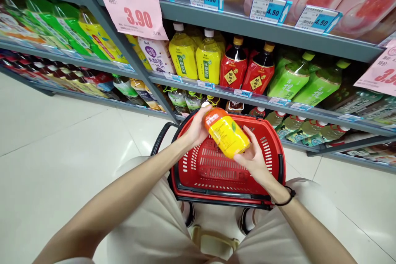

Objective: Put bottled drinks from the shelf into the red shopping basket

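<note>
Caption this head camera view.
Left hand and right hand hold a yellow drink bottle over a red basket by shelves.

We've got grey store shelving [235,24] right in front, pink 3.90 sign [131,6] up at top left, yellow bottles [183,55] next to red-label bottles [233,64], green-wrapped bottles [291,80] toward right end, blue 4.50 shelf tags [267,8], shiny white floor tiles [55,132] on left.

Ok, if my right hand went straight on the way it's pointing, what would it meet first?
The orange-and-yellow drink bottle: your right hand points up along it, with its fingers resting against the bottle's side, so that's first. Anything beyond it is hard to judge from this view.
</note>
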A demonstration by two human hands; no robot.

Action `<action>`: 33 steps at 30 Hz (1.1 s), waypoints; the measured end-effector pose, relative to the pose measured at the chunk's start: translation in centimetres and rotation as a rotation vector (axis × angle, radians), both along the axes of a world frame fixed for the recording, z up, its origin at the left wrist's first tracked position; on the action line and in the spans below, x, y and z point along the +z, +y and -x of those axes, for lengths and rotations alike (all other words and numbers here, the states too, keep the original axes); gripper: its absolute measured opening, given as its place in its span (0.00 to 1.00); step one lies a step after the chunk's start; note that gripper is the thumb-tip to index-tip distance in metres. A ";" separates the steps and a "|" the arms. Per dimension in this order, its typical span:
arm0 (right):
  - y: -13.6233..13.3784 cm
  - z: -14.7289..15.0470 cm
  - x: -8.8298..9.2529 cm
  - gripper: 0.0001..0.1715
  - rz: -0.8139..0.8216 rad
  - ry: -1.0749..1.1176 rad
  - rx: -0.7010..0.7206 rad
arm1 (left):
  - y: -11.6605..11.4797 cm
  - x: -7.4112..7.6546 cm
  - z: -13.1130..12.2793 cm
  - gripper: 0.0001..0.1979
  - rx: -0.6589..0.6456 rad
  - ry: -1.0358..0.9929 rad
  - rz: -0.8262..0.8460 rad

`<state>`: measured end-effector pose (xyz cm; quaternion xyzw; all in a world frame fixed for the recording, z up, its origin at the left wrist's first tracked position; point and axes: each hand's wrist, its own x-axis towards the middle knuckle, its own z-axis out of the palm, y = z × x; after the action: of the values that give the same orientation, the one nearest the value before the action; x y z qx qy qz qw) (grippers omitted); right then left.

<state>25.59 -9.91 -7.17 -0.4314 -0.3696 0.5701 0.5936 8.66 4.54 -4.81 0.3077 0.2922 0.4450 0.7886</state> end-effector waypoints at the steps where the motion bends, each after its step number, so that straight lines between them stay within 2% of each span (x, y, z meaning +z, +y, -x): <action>1: -0.2 -0.1 -0.3 0.66 -0.038 -0.127 -0.008 | 0.1 0.0 0.1 0.21 -0.010 -0.004 0.022; 4: -0.8 -0.3 -0.8 0.72 -0.170 -0.512 -0.022 | 0.4 0.2 0.7 0.24 -0.046 -0.029 0.026; 7: -1.0 -0.6 -1.1 0.68 -0.323 -0.762 -0.065 | 0.5 0.5 1.2 0.23 -0.042 -0.042 -0.029; 11: -0.7 -1.1 -1.5 0.61 -0.515 -0.948 -0.099 | 0.6 0.6 1.5 0.19 -0.048 -0.045 -0.082; 15: -0.7 -1.4 -1.4 0.60 -0.517 -0.954 -0.079 | 0.6 0.4 1.6 0.16 -0.047 -0.028 -0.086; 18: -0.9 -1.2 -0.7 0.60 -0.392 -0.818 -0.077 | 0.4 0.4 1.6 0.15 -0.045 -0.030 -0.033; 21: -0.9 -0.9 0.0 0.59 -0.249 -0.561 -0.032 | 0.1 0.4 1.5 0.13 -0.016 -0.044 -0.006; 25: -0.6 -0.7 0.5 0.50 -0.108 -0.157 0.038 | -0.2 0.4 1.6 0.15 -0.010 -0.040 -0.008; 28: -0.4 -0.8 0.5 0.44 0.086 0.128 0.123 | -0.3 0.3 1.5 0.17 -0.009 -0.017 -0.018; 30: -0.2 -1.0 0.4 0.47 0.231 0.267 0.237 | -0.5 0.4 1.5 0.19 -0.019 -0.019 -0.062; 33: -0.2 -1.2 -0.2 0.57 0.410 0.405 0.371 | -1.0 0.7 1.5 0.20 -0.060 -0.017 -0.162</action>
<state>26.79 -10.08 -7.35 -0.3454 -0.1942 0.8047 0.4421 7.17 3.50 -4.10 0.3751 0.2393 0.4461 0.7766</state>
